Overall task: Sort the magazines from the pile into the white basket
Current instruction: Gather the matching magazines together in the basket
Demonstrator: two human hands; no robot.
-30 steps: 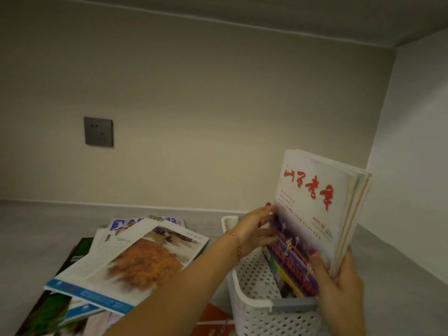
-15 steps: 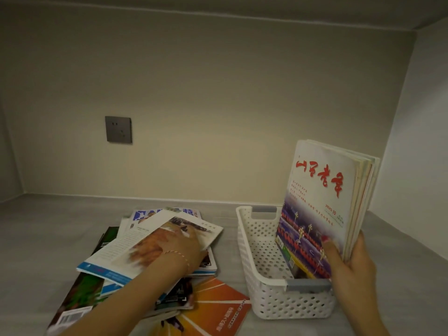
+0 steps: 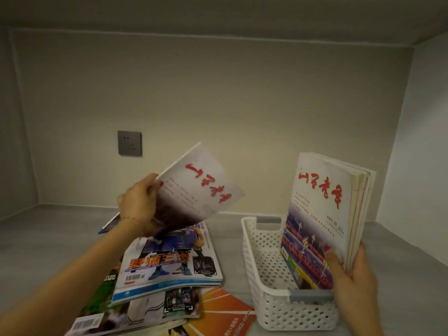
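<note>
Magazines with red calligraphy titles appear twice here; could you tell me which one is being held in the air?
The one in the left hand, tilted above the pile; the other stands in the white basket.

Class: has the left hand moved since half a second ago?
Yes. The left hand has lifted off the pile with a magazine, rising toward the wall socket's level.

Home alcove: wall socket (image 3: 129, 143), magazine pile (image 3: 167, 267)

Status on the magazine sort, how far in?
Done: a batch of upright red-titled magazines stands in the white perforated plastic basket, steadied by the right hand. In hand: the left hand holds one white red-titled magazine above the pile. Left: the flat pile of glossy magazines, several deep.
</note>
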